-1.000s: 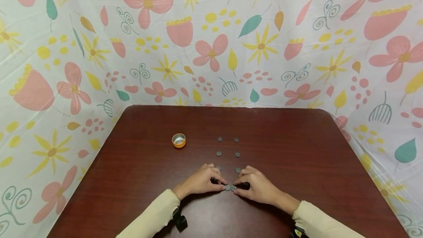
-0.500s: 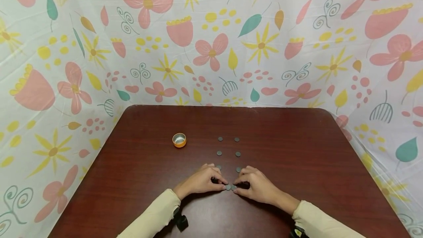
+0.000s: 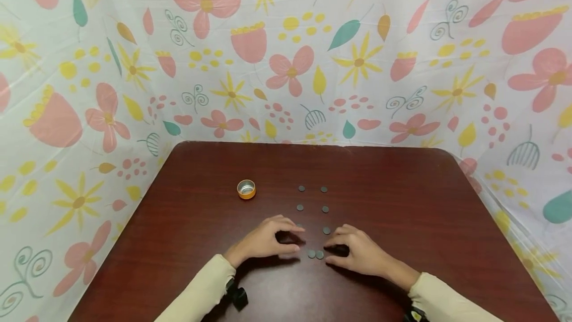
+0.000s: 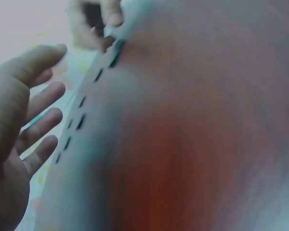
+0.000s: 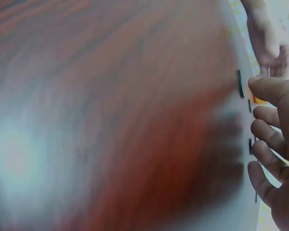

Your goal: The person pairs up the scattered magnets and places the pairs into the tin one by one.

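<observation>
A small orange tin (image 3: 246, 195) stands upright on the dark red-brown bench (image 3: 402, 188), beyond the left grip (image 3: 267, 237) and a little to its left, its silvery inside facing up. Two flat, round grey discs (image 3: 311, 254) lie side by side between the hands, closer to the right grip (image 3: 357, 251); whether their edges touch is hard to tell. Both grips are apart, thumb spread from fingers, around nothing. Beyond them, more grey discs (image 3: 325, 209) form two columns leading away from the person; the left fingers partly cover the nearest disc of the left column. Pale sleeves (image 3: 203, 282) cover both forearms, and a flower-printed cloth (image 3: 286, 24) hangs past the bench's far edge.
</observation>
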Tool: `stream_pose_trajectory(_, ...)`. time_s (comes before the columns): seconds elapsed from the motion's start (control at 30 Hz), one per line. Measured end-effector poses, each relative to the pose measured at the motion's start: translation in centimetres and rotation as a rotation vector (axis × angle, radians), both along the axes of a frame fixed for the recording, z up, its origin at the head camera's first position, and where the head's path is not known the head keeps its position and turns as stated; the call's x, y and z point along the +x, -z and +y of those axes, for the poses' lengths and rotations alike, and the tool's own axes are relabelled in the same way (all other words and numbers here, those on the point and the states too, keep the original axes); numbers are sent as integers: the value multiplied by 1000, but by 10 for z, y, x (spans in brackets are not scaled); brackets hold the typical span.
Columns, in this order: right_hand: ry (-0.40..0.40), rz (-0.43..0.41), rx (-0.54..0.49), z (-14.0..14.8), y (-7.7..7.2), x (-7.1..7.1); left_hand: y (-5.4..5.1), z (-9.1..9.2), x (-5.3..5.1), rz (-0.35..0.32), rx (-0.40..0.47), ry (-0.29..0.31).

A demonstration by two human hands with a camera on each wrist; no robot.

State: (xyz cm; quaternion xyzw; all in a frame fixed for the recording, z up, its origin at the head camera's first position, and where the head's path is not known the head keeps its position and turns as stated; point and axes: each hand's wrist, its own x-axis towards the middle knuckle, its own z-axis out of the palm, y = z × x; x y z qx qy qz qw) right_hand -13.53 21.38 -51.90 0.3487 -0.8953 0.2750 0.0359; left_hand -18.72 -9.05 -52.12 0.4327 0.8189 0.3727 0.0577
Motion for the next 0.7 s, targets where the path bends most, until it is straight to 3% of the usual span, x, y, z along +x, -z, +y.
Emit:
stream_pose_trajectory(0.17, 11, 39, -6, 13, -7, 0, -13, -24, -11, 30, 65, -70)
stream_pose_trajectory(0.37, 13, 60, -12, 18, -15, -2, -23, -58, -40, 66, 129, -188)
stream_pose_trajectory(0.53, 24, 44, -13, 17, -18, -2, -15, -86, -68, 53, 218, -319)
stream_pose_trajectory(0.7, 27, 24, -32, 9, -19, -4, -5, -103, -83, 13, 254, -422)
